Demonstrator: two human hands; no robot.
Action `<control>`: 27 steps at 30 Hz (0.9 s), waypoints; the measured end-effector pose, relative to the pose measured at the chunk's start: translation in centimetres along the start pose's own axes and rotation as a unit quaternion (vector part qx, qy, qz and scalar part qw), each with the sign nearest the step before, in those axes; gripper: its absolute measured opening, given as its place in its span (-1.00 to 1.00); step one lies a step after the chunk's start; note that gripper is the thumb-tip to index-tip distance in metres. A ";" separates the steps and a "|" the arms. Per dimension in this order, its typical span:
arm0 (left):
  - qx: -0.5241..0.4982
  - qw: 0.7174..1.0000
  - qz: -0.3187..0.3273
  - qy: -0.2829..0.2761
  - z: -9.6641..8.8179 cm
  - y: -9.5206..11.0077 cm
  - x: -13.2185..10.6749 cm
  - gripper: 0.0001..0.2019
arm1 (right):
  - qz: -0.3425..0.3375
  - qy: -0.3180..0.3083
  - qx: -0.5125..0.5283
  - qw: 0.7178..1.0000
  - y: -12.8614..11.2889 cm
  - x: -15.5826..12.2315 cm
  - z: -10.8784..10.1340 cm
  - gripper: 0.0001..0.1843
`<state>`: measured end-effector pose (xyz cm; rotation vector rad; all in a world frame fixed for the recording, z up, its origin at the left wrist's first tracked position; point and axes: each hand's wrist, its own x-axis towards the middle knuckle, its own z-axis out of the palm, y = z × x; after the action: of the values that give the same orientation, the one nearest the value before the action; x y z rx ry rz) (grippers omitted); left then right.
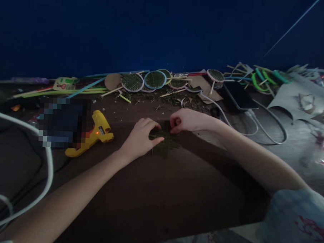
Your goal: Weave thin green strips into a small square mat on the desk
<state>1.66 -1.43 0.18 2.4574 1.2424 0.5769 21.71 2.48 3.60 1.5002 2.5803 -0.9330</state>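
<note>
A small patch of dark green, grass-like strands [165, 145] lies on the dark brown table between my hands. At its left edge is my left hand [143, 136], thumb and fingers curved apart, with the tips at the strands. My right hand [185, 120] sits just above the upper right edge of the patch. Its fingers are curled in toward the thumb, and whatever they pinch is too dark and small to make out. Left of my left hand, a yellow glue gun [98, 131] lies on its side with a small orange light lit.
Several small round rackets with green mesh [155, 80] line the back, among green scraps and brown cardboard [203, 87]. A phone [239, 95] with a white cable lies at right, near silvery sheet material [294, 95]. A thick white cable [49, 166] loops at left beside a pixelated dark object [65, 121].
</note>
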 end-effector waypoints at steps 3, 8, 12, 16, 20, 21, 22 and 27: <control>0.004 1.000 0.002 -0.001 -0.1 0.1 0.0 -0.79 | -0.001 0.000 -0.001 1.000 0.2 0.1 0.1 -0.77; 0.006 1.000 0.004 -0.003 0.0 0.0 0.1 -0.79 | -0.003 0.002 0.011 1.000 0.2 0.0 0.0 -0.76; 0.006 1.000 0.013 0.001 0.1 -0.2 0.0 -0.80 | -0.001 0.027 0.042 0.999 0.2 0.0 -0.2 -0.78; 0.003 1.000 0.022 0.013 0.1 -0.2 -0.1 -0.83 | -0.011 0.113 0.067 0.991 0.1 0.4 0.2 -0.85; 0.028 0.998 0.042 0.031 0.1 -0.2 -0.2 -0.85 | -0.018 0.153 0.073 0.985 0.1 0.9 1.2 -0.80; 0.039 0.997 0.050 0.037 0.1 -0.2 -0.2 -0.85 | -0.020 0.154 0.073 0.985 0.1 1.0 1.4 -0.79; 0.050 0.996 0.057 0.042 0.1 -0.2 -0.2 -0.85 | -0.023 0.152 0.073 0.985 0.1 1.1 1.5 -0.78; 0.073 0.993 0.078 0.050 0.2 -0.2 -0.3 -0.88 | -0.035 0.142 0.084 0.986 0.3 1.4 1.7 -0.74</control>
<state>1.46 -1.58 -0.19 2.6953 1.1746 0.6791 20.74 2.83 1.63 1.7089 2.8293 -1.0370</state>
